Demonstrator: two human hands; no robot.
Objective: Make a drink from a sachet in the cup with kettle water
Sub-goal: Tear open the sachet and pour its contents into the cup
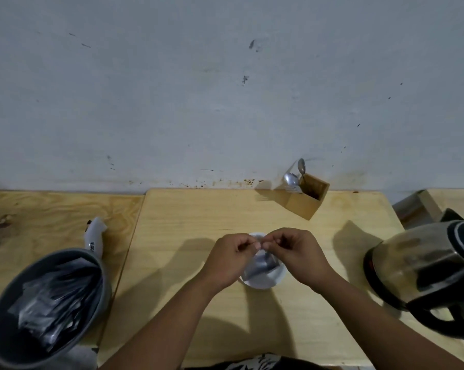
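head view: left hand point(232, 253) and right hand point(292, 251) both pinch the top edge of a silvery, crinkled sachet point(261, 264) over the white cup point(265, 280).

A pale wooden table point(188, 303) against a grey wall carries a white cup point(263, 281) at centre, a steel kettle point(423, 271) at right and a wooden cutlery box point(305, 198) at the back; a grey bin point(102, 292) stands at its left edge beside a second wooden top point(46, 217) bearing a white tool point(94, 235).
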